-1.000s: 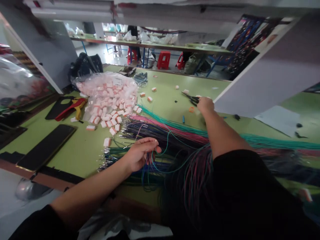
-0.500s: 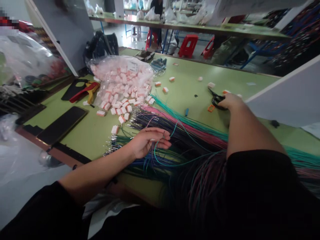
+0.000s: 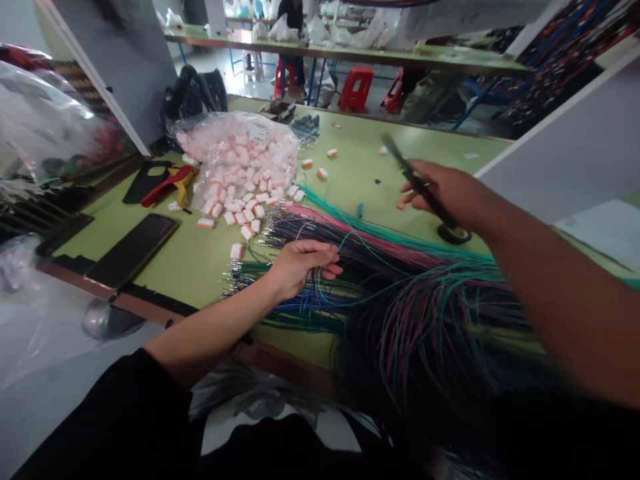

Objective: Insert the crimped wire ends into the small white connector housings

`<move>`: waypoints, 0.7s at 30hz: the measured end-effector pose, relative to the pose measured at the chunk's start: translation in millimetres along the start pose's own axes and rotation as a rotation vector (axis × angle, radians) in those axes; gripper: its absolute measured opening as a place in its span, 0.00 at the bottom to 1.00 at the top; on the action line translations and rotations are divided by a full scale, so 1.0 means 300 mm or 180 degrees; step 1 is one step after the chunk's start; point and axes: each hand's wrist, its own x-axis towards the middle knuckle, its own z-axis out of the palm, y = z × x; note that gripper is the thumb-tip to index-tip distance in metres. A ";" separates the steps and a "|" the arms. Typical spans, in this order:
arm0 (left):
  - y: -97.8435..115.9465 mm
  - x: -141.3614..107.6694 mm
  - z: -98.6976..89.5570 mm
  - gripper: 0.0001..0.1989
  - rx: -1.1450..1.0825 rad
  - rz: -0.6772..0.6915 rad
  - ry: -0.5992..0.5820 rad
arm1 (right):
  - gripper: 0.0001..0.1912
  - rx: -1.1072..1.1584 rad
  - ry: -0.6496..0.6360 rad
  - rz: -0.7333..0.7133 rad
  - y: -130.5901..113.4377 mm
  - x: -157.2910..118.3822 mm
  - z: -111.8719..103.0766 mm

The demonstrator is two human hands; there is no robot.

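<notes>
My left hand (image 3: 307, 267) is closed in a pinch on thin wires (image 3: 345, 239), one of them green, above the bundles near the front edge. Over the right part of the green table (image 3: 430, 140), my right hand (image 3: 437, 190) grips black scissors (image 3: 420, 183), raised and blurred, their blades toward the upper left. Long pink, green and dark wires (image 3: 400, 257) run across beneath both hands, their metal tips at the left. White and orange connectors (image 3: 245, 217) lie loose beyond the tips, beside a clear bag (image 3: 240, 143) full of them.
At the left lie a black phone (image 3: 133, 250) and a red and yellow tool (image 3: 173, 183). A black roll (image 3: 454, 233) sits under my right forearm. White partitions (image 3: 565, 133) flank the table. Behind stand red stools (image 3: 356, 89) and a person (image 3: 290, 20) at another table.
My right hand has picked the scissors up off the table and brought them left and nearer. My left hand's fingers have closed more tightly on the wires. The view has shifted slightly.
</notes>
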 end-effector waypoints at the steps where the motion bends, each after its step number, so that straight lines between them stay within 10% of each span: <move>1: 0.000 -0.003 0.002 0.05 0.0036 0.0009 0.0014 | 0.30 0.0172 -0.0263 -0.0284 -0.038 -0.060 0.001; 8: -0.010 -0.010 -0.002 0.03 0.0252 0.0091 0.0001 | 0.34 -0.0226 -0.0169 -0.1082 -0.104 -0.336 0.128; 21: -0.008 -0.015 -0.006 0.03 0.0643 0.0412 0.0044 | 0.33 -0.0733 0.0039 -0.1135 -0.128 -0.371 0.166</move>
